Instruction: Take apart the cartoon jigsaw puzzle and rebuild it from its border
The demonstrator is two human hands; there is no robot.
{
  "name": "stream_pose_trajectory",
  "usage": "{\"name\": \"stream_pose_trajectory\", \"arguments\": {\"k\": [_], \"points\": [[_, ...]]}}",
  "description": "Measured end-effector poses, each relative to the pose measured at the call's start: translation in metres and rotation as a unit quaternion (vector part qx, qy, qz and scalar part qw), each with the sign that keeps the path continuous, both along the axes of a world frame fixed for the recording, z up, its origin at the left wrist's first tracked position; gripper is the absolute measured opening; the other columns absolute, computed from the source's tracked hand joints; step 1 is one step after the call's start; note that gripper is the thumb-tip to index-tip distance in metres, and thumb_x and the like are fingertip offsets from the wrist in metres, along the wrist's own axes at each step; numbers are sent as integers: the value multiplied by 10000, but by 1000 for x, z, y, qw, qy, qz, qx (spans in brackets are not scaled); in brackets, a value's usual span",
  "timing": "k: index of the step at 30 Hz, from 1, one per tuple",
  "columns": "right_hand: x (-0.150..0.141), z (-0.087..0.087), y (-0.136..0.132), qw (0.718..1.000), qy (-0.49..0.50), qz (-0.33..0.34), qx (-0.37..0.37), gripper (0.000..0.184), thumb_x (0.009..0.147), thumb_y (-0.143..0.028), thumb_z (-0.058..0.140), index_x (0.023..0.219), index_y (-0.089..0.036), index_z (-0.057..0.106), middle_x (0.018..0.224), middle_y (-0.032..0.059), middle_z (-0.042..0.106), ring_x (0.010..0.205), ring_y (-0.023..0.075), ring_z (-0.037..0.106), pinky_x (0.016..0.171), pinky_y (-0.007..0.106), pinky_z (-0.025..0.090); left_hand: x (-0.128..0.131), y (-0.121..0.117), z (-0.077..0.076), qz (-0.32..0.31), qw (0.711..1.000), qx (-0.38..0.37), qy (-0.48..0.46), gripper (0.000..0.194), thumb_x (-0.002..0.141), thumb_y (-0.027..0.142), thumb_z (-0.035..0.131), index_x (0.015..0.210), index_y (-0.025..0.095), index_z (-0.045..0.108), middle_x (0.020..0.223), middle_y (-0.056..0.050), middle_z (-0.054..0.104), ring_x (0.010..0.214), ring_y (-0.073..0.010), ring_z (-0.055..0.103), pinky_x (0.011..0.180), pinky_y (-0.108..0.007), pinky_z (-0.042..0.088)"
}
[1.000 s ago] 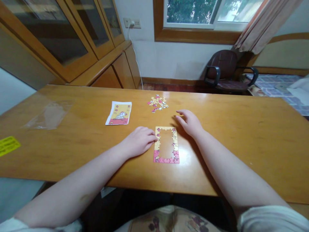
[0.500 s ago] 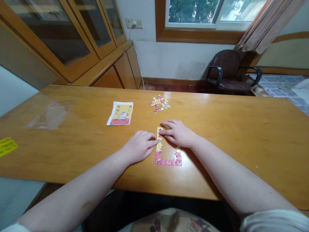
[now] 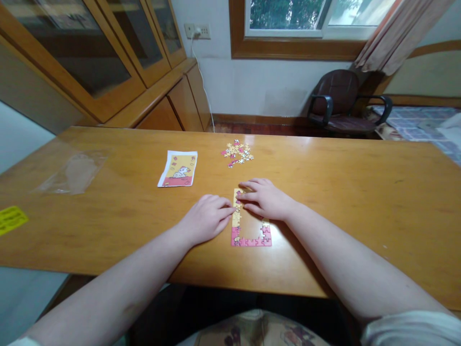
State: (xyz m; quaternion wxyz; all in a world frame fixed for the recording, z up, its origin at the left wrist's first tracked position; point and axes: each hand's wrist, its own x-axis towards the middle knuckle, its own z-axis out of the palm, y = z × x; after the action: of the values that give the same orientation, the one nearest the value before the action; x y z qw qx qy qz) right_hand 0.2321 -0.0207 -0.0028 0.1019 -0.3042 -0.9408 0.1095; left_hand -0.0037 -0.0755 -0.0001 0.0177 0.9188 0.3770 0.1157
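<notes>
A rectangular jigsaw puzzle border lies flat on the table, pink along the bottom and yellow higher up. Wood shows through its middle. My left hand rests beside it, fingertips at the border's left edge, holding nothing. Over the upper part lies my right hand, its fingers spread and the tips on the upper left pieces. It hides most of the top and the upper right side. Beyond the hands is a pile of loose puzzle pieces, yellow, pink and white.
A picture sheet with a white animal on yellow and pink lies left of the pile. Farther left is a clear plastic bag. A yellow label sits at the table's left. Behind the table stand a glass-door cabinet and an armchair.
The view has shifted very slightly. Both hands stay at the puzzle border; the left fingertips and right fingers have barely moved.
</notes>
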Motion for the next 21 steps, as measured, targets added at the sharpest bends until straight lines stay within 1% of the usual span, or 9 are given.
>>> {"name": "stream_pose_trajectory", "arguments": {"k": [3, 6, 8, 13, 17, 21], "points": [[0, 3, -1, 1000, 12, 3, 4, 349, 926, -386, 527, 1233, -286, 659, 1397, 105, 523, 1229, 288, 459, 1001, 480, 349, 1, -1, 1, -6, 1000, 9, -6, 232, 936, 280, 496, 1046, 230, 695, 962, -41, 688, 827, -183, 589, 765, -343, 426], [0, 5, -3, 1000, 22, 11, 9, 315, 909, -318, 540, 1186, -297, 687, 1407, 93, 518, 1236, 282, 455, 1008, 481, 339, 1, -2, 2, -38, 999, 17, -1, 226, 943, 298, 495, 985, 241, 709, 909, -23, 688, 812, -176, 593, 735, -335, 415], [0, 6, -4, 1000, 23, 16, 10, 312, 897, -285, 539, 1165, -291, 700, 1405, 91, 523, 1236, 281, 456, 1007, 479, 340, 2, -2, 1, -45, 999, 21, 5, 227, 943, 301, 497, 975, 242, 714, 895, -19, 687, 804, -175, 594, 719, -336, 412], [-2, 6, -6, 1000, 16, 21, 0, 316, 886, -294, 549, 1160, -279, 705, 1405, 95, 525, 1235, 285, 461, 1004, 477, 343, 1, -1, -1, -35, 999, 14, 8, 238, 944, 307, 490, 990, 239, 714, 903, -28, 687, 811, -178, 601, 724, -335, 421], [-1, 5, -5, 999, 24, 21, -4, 311, 888, -305, 555, 1160, -283, 703, 1400, 93, 529, 1230, 282, 468, 1004, 476, 342, 1, -2, -2, -13, 1000, -5, 9, 257, 936, 307, 489, 1082, 227, 684, 964, -46, 681, 840, -194, 604, 750, -351, 443], [2, 2, 1, 999, 47, 1, 6, 306, 927, -287, 508, 1169, -263, 693, 1354, 96, 570, 1201, 266, 493, 996, 459, 341, 2, -2, -1, 12, 1000, -26, -3, 268, 929, 308, 488, 1110, 219, 664, 1011, -59, 670, 887, -209, 610, 791, -368, 458]]}}
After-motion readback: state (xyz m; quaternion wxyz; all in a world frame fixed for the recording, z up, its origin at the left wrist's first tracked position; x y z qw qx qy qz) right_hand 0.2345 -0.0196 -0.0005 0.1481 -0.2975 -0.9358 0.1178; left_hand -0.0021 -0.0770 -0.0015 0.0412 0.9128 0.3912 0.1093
